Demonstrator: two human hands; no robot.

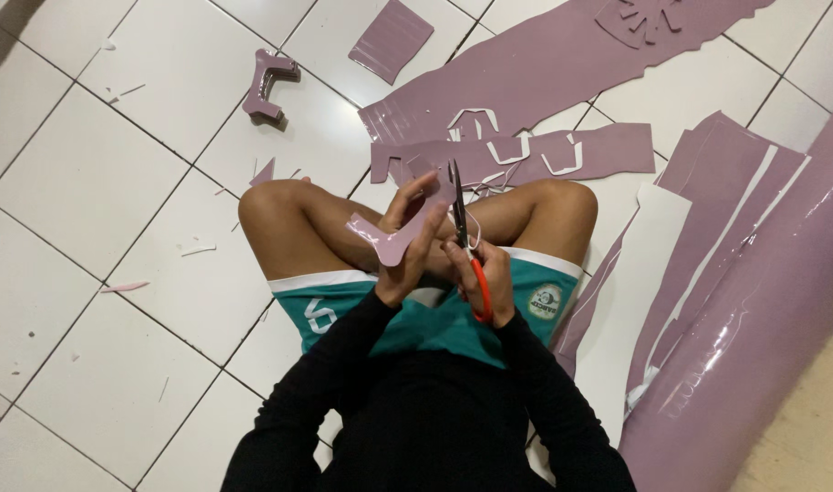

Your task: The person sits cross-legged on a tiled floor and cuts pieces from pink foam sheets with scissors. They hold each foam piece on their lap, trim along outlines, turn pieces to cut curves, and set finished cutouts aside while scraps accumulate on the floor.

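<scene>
I sit cross-legged on a white tiled floor (pixel 116 182). My left hand (pixel 409 246) holds a mauve cut-out piece of glossy sheet (pixel 384 239) above my lap. My right hand (pixel 483 276) grips orange-handled scissors (pixel 465 239), whose dark blades point away from me and touch the top edge of the piece. Both sleeves are black, and my shorts are teal.
A long mauve sheet strip with shapes cut out (pixel 526 155) lies past my knees. A large roll of the same sheet (pixel 762 328) runs along the right. A stack of cut shapes (pixel 269 84) and a square offcut (pixel 391 38) lie at the far left, with small scraps around.
</scene>
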